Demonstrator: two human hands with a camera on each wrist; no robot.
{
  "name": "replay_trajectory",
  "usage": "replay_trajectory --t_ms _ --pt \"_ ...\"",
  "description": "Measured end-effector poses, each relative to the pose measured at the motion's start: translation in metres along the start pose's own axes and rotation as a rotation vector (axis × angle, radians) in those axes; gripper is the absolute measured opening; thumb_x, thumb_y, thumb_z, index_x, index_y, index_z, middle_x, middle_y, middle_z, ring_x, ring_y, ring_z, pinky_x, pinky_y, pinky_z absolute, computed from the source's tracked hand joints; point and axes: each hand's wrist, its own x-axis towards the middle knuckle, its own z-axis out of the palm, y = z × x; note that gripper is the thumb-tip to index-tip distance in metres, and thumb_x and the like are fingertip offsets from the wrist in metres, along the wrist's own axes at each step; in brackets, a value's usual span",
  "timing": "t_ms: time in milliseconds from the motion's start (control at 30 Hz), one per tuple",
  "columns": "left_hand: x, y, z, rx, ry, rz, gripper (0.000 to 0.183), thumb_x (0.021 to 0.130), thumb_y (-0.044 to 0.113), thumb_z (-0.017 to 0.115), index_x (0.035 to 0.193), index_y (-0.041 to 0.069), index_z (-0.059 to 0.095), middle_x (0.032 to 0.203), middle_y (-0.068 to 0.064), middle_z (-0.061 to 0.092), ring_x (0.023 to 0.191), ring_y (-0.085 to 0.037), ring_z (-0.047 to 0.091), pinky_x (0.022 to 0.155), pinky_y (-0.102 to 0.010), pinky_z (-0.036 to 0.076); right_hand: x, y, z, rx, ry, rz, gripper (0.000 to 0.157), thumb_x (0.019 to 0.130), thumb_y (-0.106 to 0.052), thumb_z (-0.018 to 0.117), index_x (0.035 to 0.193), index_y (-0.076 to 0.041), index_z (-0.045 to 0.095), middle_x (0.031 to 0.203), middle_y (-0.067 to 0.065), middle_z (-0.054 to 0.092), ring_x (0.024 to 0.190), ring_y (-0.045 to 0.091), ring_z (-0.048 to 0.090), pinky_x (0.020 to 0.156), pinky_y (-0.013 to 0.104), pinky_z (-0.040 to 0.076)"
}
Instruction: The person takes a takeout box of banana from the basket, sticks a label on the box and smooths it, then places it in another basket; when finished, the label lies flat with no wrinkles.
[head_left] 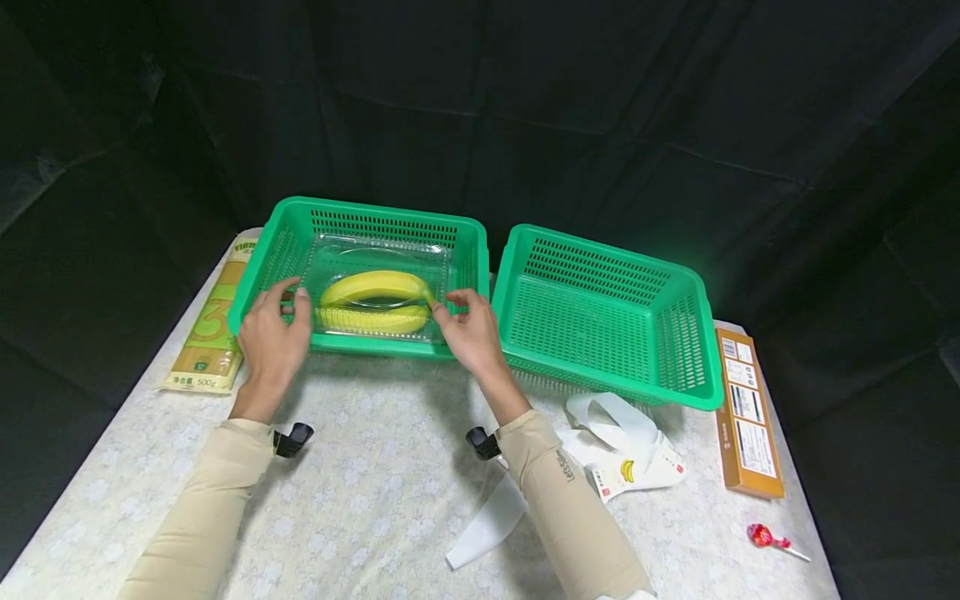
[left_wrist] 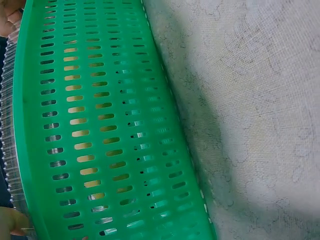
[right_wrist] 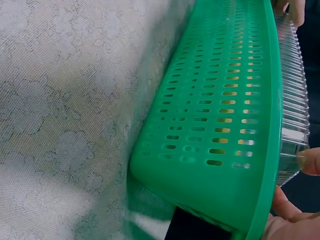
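Note:
A clear plastic box [head_left: 384,250] sits partly in the left green basket [head_left: 375,343], its ribbed edge rising above the rim in both wrist views. Yellow bananas [head_left: 372,287] show through the clear plastic; whether they lie inside the box or under it I cannot tell. My left hand [head_left: 274,329] holds the box at its left near corner, thumb and fingers on the edge. At the right near corner, my right hand [head_left: 472,329] pinches the edge, with a thumb [right_wrist: 311,161] against the ribbed plastic.
A second green basket [head_left: 600,379] stands at the right. White printed bags [head_left: 637,467] lie before it. An orange box [head_left: 750,417] and a red lollipop [head_left: 761,535] are at the right edge. A yellow-green 500g packet [head_left: 206,342] lies at the left.

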Motion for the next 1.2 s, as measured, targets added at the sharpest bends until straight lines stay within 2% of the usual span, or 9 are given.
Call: replay_trajectory --t_ms 367,833,1100,1200 --pt "-0.0023 -0.0028 0.0022 -0.034 0.073 0.014 0.040 0.103 0.035 0.049 0.123 0.008 0.070 0.111 -0.017 0.071 0.088 -0.035 0.068 0.079 -0.054 0.045 -0.0022 0.0017 0.0010 0.014 0.037 -0.005 0.038 0.097 -0.033 0.061 0.126 -0.009 0.062 0.129 0.012 0.057 0.105 0.025 0.063 0.081 0.039 0.052" --pt "-0.0027 -0.0035 0.0026 -0.015 0.097 0.006 0.038 0.101 0.035 0.050 0.120 0.010 0.072 0.106 -0.015 0.071 0.080 -0.032 0.065 0.075 -0.054 0.043 -0.0023 0.0027 0.0023 0.007 0.041 -0.013 0.038 0.096 -0.033 0.060 0.125 -0.009 0.063 0.128 0.014 0.058 0.108 0.027 0.063 0.086 0.044 0.053" --pt "-0.0046 -0.0060 0.0031 -0.040 0.100 0.029 0.036 0.100 0.030 0.052 0.120 0.008 0.071 0.106 -0.016 0.071 0.074 -0.030 0.064 0.073 -0.050 0.044 -0.0038 0.0056 0.0027 0.038 0.036 -0.011 0.038 0.096 -0.031 0.060 0.128 -0.009 0.062 0.133 0.015 0.055 0.107 0.028 0.059 0.086 0.042 0.052" --pt "-0.0038 -0.0060 0.0023 -0.066 0.121 0.054 0.033 0.097 0.026 0.055 0.118 0.008 0.072 0.106 -0.017 0.071 0.070 -0.030 0.064 0.073 -0.048 0.045 -0.0022 0.0071 0.0029 0.050 0.047 -0.026 0.037 0.095 -0.029 0.059 0.127 -0.010 0.062 0.133 0.016 0.055 0.105 0.027 0.059 0.084 0.042 0.051"
